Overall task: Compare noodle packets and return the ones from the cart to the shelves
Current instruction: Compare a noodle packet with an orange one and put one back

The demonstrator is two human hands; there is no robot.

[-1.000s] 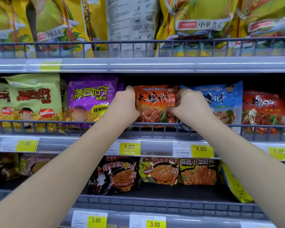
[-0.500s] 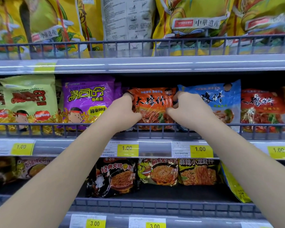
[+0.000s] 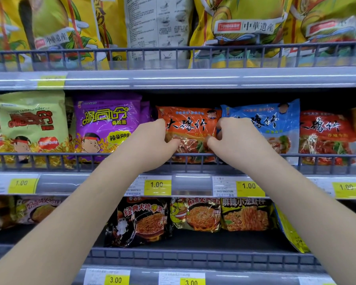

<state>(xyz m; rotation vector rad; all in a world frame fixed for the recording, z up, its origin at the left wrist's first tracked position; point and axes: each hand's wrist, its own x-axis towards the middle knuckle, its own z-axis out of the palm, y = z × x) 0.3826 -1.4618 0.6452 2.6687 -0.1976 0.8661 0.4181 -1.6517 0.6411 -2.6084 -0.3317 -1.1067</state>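
**Seating the crinkly orange plastic noodle packet (image 3: pixel 190 128) in its row**

Head view: the left hand (image 3: pixel 150 145) and right hand (image 3: pixel 232 140) each pinch a side edge of the packet. It stands upright behind the grey wire rail (image 3: pixel 49 159) of the middle shelf, between a purple packet (image 3: pixel 105 124) and a blue packet (image 3: pixel 275 124). This looks like the return step. Next, both hands should release and draw away clear of the rail. The shelf below holds a black packet (image 3: pixel 140 221) and a gold packet (image 3: pixel 195 214).

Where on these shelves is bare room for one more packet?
Lower shelf: bare floor left of the black packet, and a strip before the gold packet. The middle shelf is crowded: left hand and right hand grip the orange packet between purple packet and blue packet.
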